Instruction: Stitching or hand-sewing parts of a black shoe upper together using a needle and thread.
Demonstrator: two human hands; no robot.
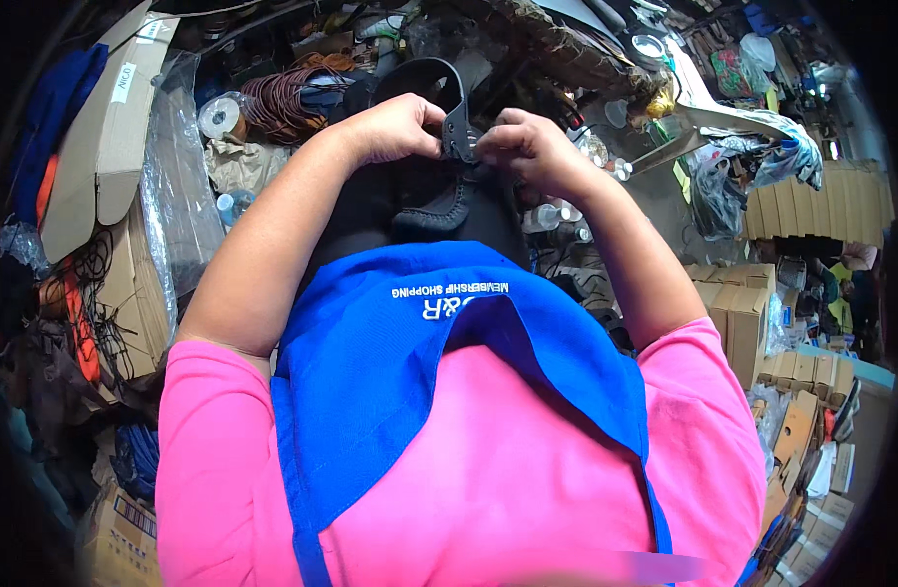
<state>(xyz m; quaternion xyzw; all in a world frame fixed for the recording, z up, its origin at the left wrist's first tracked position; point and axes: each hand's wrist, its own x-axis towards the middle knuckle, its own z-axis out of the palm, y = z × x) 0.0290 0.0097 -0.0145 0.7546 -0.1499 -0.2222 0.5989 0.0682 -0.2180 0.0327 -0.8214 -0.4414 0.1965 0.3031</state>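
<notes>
A black leather-like piece [456, 122] is held up over my lap, its wide band curving into a loop at the top. Small holes or studs show along its edge. Below it, a black part with a stitched rim [434, 213] rests near the apron; whether the two are joined I cannot tell. My left hand [402, 129] is closed, pinching the band's left side between thumb and fingers. On the other side my right hand [535, 152] has its fingers pinched together close to the band's edge, where pale lines like thread show. What those fingers hold is too small to make out.
A coil of brown cord [285, 103] and a white-ended spool [219, 117] lie at the left, near a tall cardboard sheet [107, 137]. Bottles and jars [552, 217] stand right of my lap. Cardboard boxes [738, 303] are stacked farther right.
</notes>
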